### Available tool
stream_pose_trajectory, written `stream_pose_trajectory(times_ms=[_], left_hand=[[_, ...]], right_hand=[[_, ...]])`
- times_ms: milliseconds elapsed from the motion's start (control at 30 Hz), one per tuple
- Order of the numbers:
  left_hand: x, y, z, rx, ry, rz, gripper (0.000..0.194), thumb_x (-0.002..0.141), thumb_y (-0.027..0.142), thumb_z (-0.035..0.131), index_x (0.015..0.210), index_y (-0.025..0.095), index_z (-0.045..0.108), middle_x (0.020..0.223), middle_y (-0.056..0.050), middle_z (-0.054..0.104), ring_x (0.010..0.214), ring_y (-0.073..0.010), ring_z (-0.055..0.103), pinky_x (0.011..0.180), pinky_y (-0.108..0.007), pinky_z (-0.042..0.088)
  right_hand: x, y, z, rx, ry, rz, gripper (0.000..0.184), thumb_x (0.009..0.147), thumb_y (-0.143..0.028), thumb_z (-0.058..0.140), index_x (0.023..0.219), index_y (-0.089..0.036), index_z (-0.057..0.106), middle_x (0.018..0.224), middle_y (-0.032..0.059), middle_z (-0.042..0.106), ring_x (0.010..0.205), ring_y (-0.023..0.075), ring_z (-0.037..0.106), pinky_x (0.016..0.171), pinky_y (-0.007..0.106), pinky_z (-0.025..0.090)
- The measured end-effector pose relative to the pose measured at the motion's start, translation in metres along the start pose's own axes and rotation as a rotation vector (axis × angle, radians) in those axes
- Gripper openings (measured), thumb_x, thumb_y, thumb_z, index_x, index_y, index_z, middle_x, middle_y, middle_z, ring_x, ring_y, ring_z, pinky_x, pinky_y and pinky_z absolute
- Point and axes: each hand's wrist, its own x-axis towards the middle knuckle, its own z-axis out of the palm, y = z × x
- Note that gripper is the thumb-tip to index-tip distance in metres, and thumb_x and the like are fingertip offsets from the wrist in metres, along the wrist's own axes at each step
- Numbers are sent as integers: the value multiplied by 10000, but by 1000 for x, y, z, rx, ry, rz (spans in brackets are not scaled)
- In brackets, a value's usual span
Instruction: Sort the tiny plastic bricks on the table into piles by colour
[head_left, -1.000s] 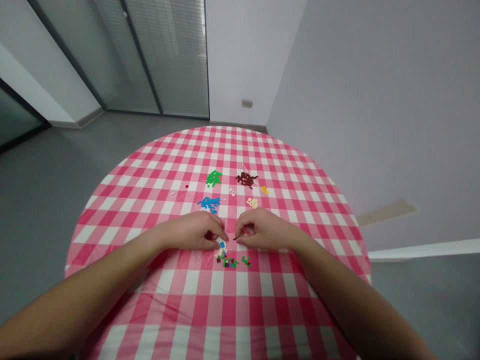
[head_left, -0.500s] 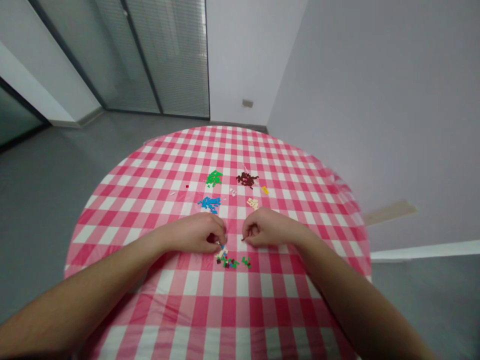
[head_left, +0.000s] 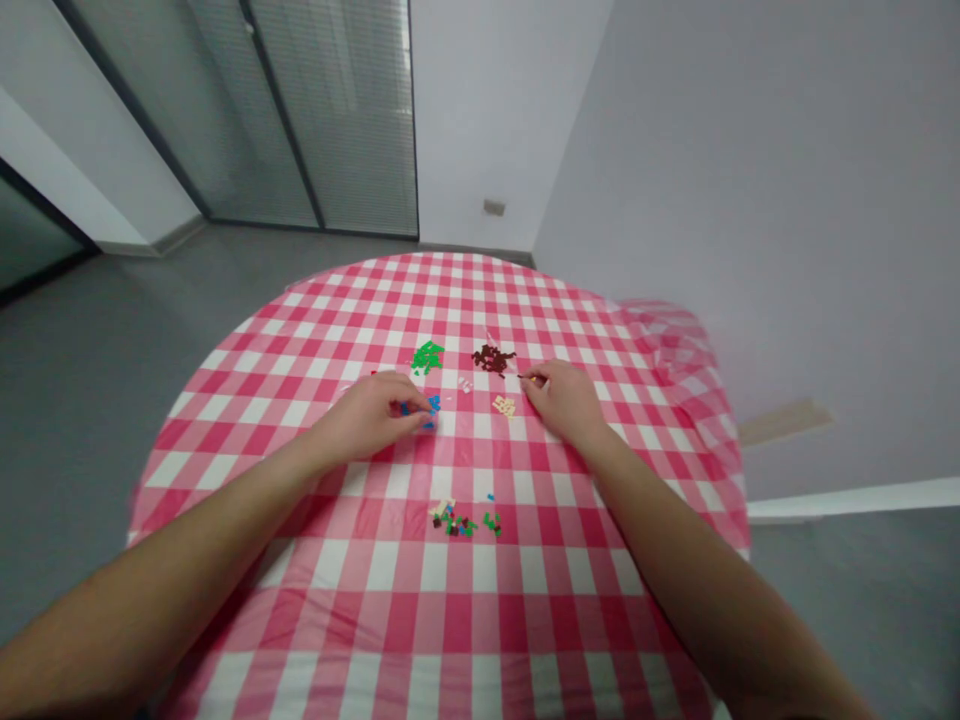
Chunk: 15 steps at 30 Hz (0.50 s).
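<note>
My left hand is over the pile of blue bricks, its thumb and fingers curled close together among them. Whether a brick sits between its fingertips is hidden. My right hand is at the right of the piles, pinching a small dark brown brick that sticks out at its fingertips. A bit of yellow brick shows beside those fingers. Nearer to me lies a loose cluster of mixed small bricks, with a small green and brown group to its right and one blue brick above that group.
A green pile and a brown pile lie farther back. Cream bricks and a few pale pink pieces lie between my hands. The round table wears a red-and-white checked cloth; a wall stands at its right.
My left hand has moved from the near cluster up to the blue pile. My right hand has moved away and right, still with the brown brick. A lone blue brick now shows above the green group.
</note>
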Motion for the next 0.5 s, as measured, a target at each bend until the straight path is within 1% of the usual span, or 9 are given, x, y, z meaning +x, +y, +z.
stream_pose_trajectory(times_ms=[67,100,167,333,400,500], left_hand=[[3,-8,-1,60,115,-149,175,855,306,635,859,217,786,863,-51,760,761,-180,644,709,-311,496],[4,-11,-2,87,143,-208,184,845,318,635,847,216,788,854,-49,762,745,-180,643,687,-307,490],[6,-16,-2,131,157,-284,204,829,341,634,827,210,790,835,-47,766,723,-183,647,653,-299,481],[8,-20,-5,219,111,-341,235,832,350,614,825,218,808,782,-54,765,696,-206,666,617,-301,462],[8,-20,-6,262,94,-346,245,837,352,603,829,228,814,794,-58,772,710,-221,676,622,-306,459],[6,-21,-5,303,103,-359,266,847,356,586,847,226,818,843,-69,785,750,-240,691,646,-314,466]], right_hand=[[3,2,3,-64,-67,-2,252,955,-263,548,981,-164,778,1013,124,745,898,243,658,778,346,486],[3,2,4,-86,-93,-3,270,966,-269,534,981,-163,782,1015,127,742,889,240,656,768,341,483],[3,0,5,-121,-125,-12,303,983,-275,507,990,-165,789,1003,129,736,869,235,651,746,334,476],[-1,-4,3,-157,-130,-49,350,1001,-287,466,1078,-187,793,976,121,723,854,238,647,701,331,464],[-2,-4,2,-164,-131,-49,359,1001,-285,462,1107,-186,791,981,126,719,871,251,649,701,338,462],[-3,-5,2,-180,-158,-66,361,995,-257,460,1140,-192,784,997,127,716,907,259,653,713,336,457]])
